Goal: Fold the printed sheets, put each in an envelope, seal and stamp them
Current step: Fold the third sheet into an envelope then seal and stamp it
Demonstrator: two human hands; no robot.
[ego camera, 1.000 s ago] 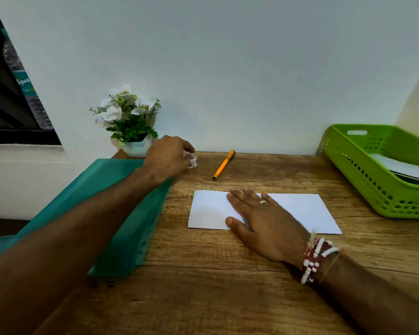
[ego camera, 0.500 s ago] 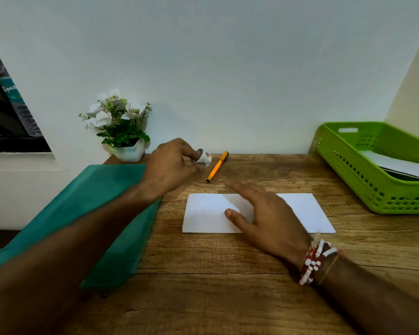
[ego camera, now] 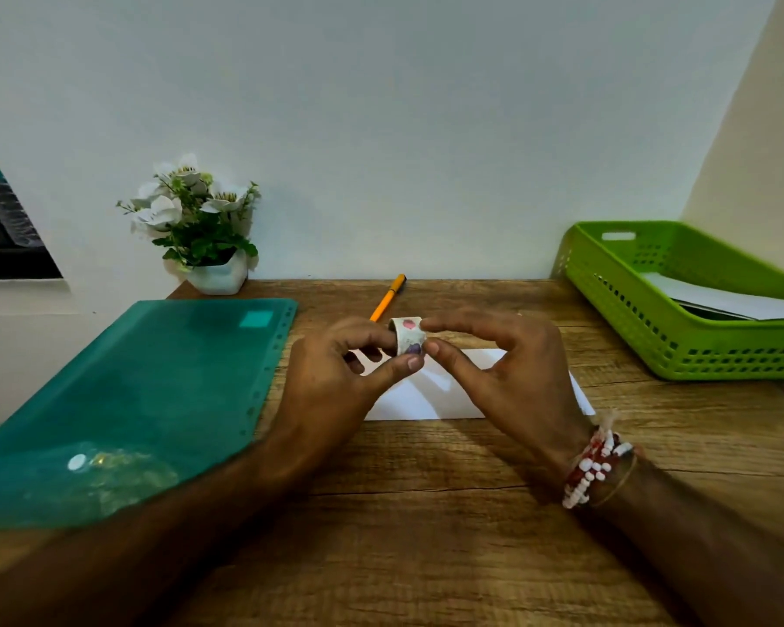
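While both hands meet over the table, I read the scene like this:

Left hand [ego camera: 336,373]: raised off the table [ego camera: 426,513], thumb and fingers pinched on the left side of the roll [ego camera: 408,335]; I count it as holding the roll.
Right hand [ego camera: 508,368]: also raised, forefinger on the roll's top right edge and thumb at its lower right edge, pinched narrow on it; the other fingers are curled loosely behind.
Roll: a small pale ring of stickers with a pink mark and a purple mark on it, held between the two hands, clear of the table.
Envelope [ego camera: 431,395]: white, lying flat on the table directly beneath both hands and partly hidden by them; neither hand touches it as far as I can see.
Pen [ego camera: 388,297]: orange, on the table just beyond the left hand's fingertips, its near end hidden behind them.
Folder [ego camera: 155,391]: teal, flat on the table to the left of the left hand, under the left forearm.
Tray [ego camera: 630,319]: green, well off to the right of the right hand, with white sheets [ego camera: 725,303] inside.
Plant [ego camera: 200,228]: white flowers in a white pot, beyond the left hand against the wall.
Bracelets [ego camera: 594,468]: red and white beads on the right wrist.
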